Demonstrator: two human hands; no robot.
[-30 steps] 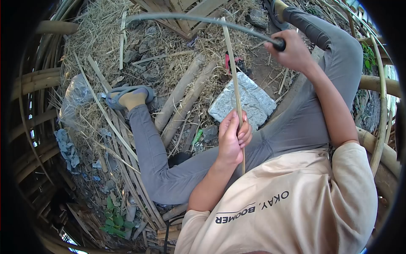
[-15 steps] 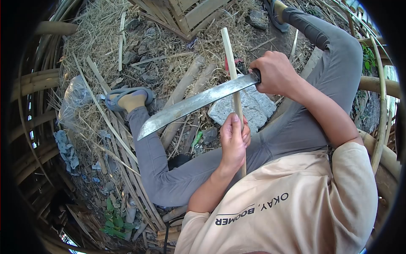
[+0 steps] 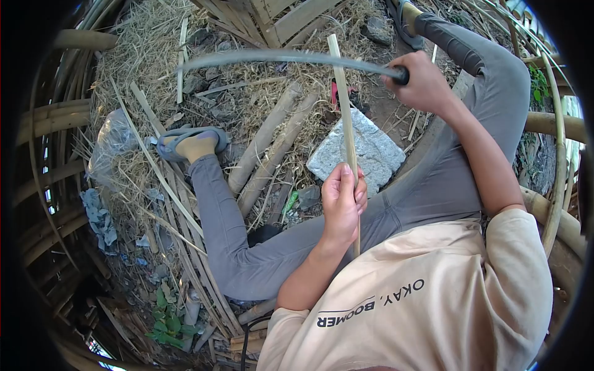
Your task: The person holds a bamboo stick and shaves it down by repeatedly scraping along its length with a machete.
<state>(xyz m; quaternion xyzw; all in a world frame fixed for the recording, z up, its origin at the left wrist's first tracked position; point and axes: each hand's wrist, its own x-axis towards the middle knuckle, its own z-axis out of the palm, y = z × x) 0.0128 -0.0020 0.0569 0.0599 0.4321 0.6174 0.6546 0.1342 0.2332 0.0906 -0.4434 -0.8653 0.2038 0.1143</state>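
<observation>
My left hand (image 3: 341,201) is closed round a pale bamboo strip (image 3: 344,108), thumb laid along it. The strip stands lengthwise away from my body, its lower end down by my lap and its far end beyond the stone. In my right hand (image 3: 423,83) is the dark handle of a machete (image 3: 266,57), fingers wrapped about it. The long blade points left, blurred by motion, and overlaps the strip near its far end in this view. Under the strip, between my legs, lies a flat grey stone (image 3: 371,151).
Two bamboo poles (image 3: 267,139) lie on the straw-strewn ground left of the stone. A slatted wooden crate (image 3: 303,21) stands at the top. Long split strips (image 3: 185,235) run beside my left leg, near a clear plastic bag (image 3: 111,145). Bamboo railings (image 3: 560,128) border the right.
My right hand has moved up and slightly right, sweeping the machete blade from mid-strip to near the strip's far end. My left hand stays almost in place.
</observation>
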